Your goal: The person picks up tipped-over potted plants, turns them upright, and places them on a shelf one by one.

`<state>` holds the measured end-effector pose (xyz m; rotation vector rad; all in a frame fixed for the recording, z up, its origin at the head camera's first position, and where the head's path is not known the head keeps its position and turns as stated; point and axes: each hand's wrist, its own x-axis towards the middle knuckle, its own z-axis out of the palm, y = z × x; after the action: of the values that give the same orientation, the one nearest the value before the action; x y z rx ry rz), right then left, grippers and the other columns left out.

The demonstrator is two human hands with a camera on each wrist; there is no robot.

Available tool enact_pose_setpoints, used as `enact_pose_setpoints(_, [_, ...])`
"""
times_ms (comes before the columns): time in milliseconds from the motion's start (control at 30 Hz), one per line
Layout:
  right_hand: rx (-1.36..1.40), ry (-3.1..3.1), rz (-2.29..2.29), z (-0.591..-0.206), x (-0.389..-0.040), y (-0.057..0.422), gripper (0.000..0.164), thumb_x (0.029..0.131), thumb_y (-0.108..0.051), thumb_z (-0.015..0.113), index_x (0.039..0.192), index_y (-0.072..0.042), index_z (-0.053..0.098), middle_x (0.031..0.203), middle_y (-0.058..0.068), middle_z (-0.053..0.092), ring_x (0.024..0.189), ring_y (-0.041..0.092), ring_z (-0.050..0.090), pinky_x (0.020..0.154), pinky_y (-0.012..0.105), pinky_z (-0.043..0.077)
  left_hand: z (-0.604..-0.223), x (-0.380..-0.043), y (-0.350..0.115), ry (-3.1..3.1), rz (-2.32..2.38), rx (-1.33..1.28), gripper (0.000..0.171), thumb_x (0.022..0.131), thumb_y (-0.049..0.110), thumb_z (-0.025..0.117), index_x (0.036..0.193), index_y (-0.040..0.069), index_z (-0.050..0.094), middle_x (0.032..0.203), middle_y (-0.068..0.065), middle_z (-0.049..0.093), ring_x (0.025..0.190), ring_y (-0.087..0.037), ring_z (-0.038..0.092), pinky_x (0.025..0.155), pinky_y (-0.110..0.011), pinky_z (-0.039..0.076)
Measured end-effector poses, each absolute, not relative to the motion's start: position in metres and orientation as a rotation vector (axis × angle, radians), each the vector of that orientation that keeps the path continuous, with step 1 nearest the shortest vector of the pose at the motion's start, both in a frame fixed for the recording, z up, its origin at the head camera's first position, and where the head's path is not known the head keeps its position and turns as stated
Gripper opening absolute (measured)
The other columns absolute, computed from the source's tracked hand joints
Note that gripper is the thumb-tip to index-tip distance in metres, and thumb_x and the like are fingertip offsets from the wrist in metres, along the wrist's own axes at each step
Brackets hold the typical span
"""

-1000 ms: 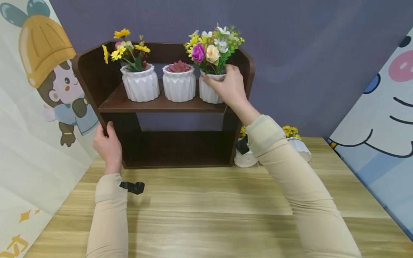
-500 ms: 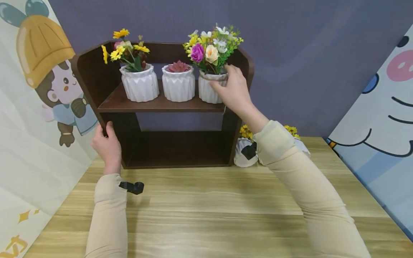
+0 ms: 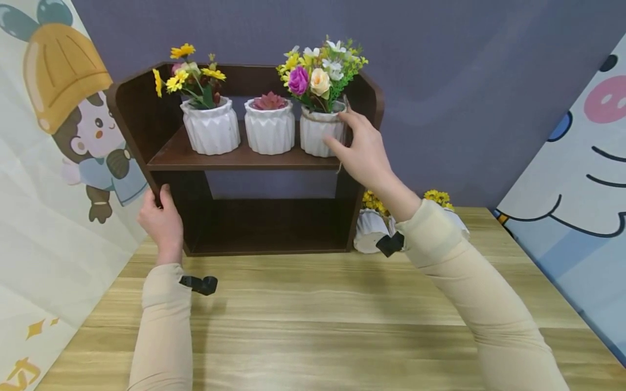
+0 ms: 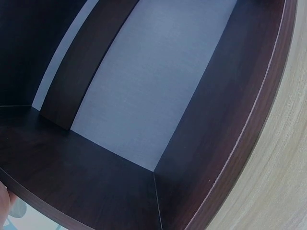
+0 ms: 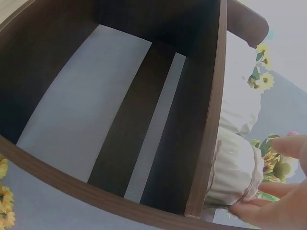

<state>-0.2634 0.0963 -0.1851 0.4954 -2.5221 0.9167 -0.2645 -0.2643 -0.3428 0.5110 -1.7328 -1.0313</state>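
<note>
"So, which way does the flower pot (image 3: 317,134) stand?"

"Upright, mouth up, at the right end of the shelf unit's (image 3: 271,231) upper board. Its axis runs vertical, and the mixed bouquet (image 3: 320,81) fans out above it."

"And the right hand (image 3: 369,155)?"

"Its grip is loose, fingertips at the rim, thumb stretched along the front, nothing clasped. It covers part of the pot's right side."

"What about the left hand (image 3: 163,220)?"

"It grips the unit's left side panel (image 3: 146,119); some fingers are hidden behind it, and the left wrist view catches only a sliver of hand."

"Anything else obscured?"

"Beside the unit, a tipped pot (image 3: 369,231) lies on the surface (image 3: 318,315), base facing forward. The right sleeve (image 3: 489,304) hides most of a second pot (image 3: 457,219)."
</note>
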Motion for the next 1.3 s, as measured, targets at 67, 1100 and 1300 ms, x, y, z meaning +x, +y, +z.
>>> enact_pose_setpoints(67, [0.517, -2.499, 0.930, -0.188, -0.261, 0.099, 0.057, 0.088, -0.037, 0.055, 0.135, -0.009, 0.042, 0.140, 0.008, 0.040, 0.128, 0.022, 0.038, 0.102, 0.036, 0.032, -0.342, -0.264, -0.264, -1.732, -1.035, 0.509, 0.036, 0.091, 0.036, 0.048, 0.090, 0.002, 0.062, 0.091, -0.014, 0.065, 0.076, -0.026, 0.051, 0.065, -0.020, 0.030])
enact_pose_setpoints(1100, [0.385, -2.594, 0.992, -0.239, -0.246, 0.157, 0.034, 0.089, -0.037, 0.053, 0.104, -0.009, 0.064, 0.093, 0.009, 0.067, 0.080, 0.021, 0.060, 0.069, 0.036, 0.046, -0.340, -0.263, -0.263, -1.719, -1.056, 0.497, 0.036, 0.091, 0.036, 0.049, 0.093, 0.003, 0.063, 0.094, -0.012, 0.066, 0.069, -0.002, 0.044, 0.065, -0.016, 0.030])
enact_pose_setpoints(1300, [0.335, -2.683, 0.956, -0.253, -0.249, 0.168, 0.038, 0.090, -0.039, 0.051, 0.105, -0.006, 0.062, 0.093, 0.012, 0.066, 0.076, 0.023, 0.060, 0.063, 0.034, 0.046, -0.342, -0.264, -0.263, -1.728, -1.042, 0.498, 0.037, 0.091, 0.036, 0.048, 0.091, 0.002, 0.062, 0.092, -0.013, 0.066, 0.073, -0.017, 0.049, 0.065, -0.018, 0.031])
